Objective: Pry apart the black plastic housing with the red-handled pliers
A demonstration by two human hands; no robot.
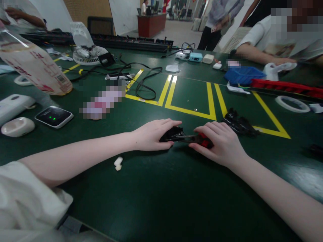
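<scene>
In the head view, my left hand (152, 134) is closed around a glossy black plastic part (173, 133) just over the green table. Across from it, my right hand (220, 141) grips a pair of pliers (205, 141) with red-and-black handles. The pliers' metal jaws point left and meet the black part; whether they bite into it I cannot make out. Behind my right hand lies a bunch of similar black plastic parts (239, 125). A white earbud (118, 163) rests below my left forearm.
Yellow tape (191, 110) marks boxes on the green table (161, 201). To the left stand a drink bottle (37, 64), a small device with green lights (54, 117) and a white fan (88, 50). A black cable (148, 77), a blue tray (243, 74) and a tape roll (292, 104) lie farther back.
</scene>
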